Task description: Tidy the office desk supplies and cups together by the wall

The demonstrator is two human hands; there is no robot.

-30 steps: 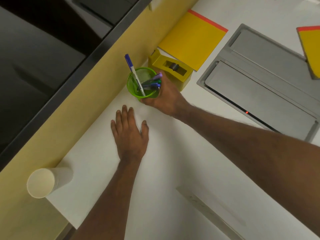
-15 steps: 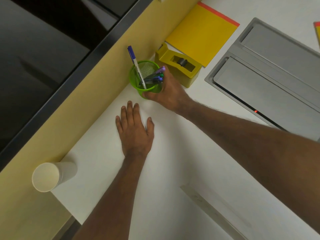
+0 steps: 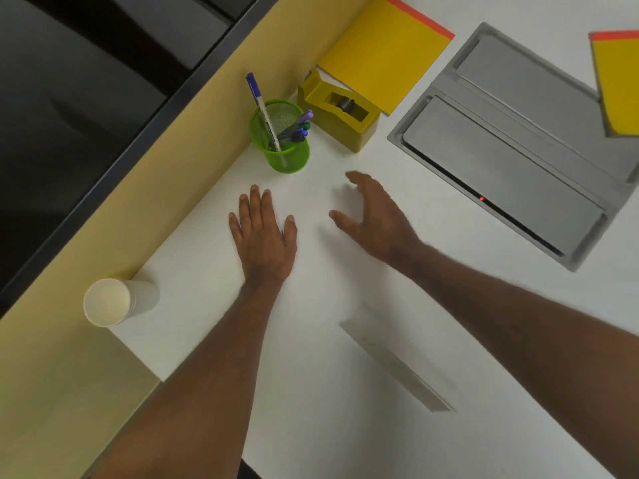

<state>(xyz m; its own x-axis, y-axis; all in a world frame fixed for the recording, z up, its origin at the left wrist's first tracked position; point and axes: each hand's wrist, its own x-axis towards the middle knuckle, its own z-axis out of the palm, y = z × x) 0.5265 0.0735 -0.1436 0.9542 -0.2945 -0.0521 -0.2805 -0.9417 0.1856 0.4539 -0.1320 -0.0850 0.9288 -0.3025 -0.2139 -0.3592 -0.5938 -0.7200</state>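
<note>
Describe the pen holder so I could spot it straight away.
Follow the pale yellow wall panel along the white desk's edge. Between the olive-yellow tape dispenser and the person's flat left hand stands a bright green mesh cup. It alone holds pens; the white paper cup is empty.

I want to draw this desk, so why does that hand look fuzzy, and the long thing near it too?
Head view: the right hand looks motion-blurred, its fingertips smeared; the clear plastic ruler is see-through and soft-edged, so it fades into the white desk; the flat left hand and green mesh pen cup look sharper.
</note>
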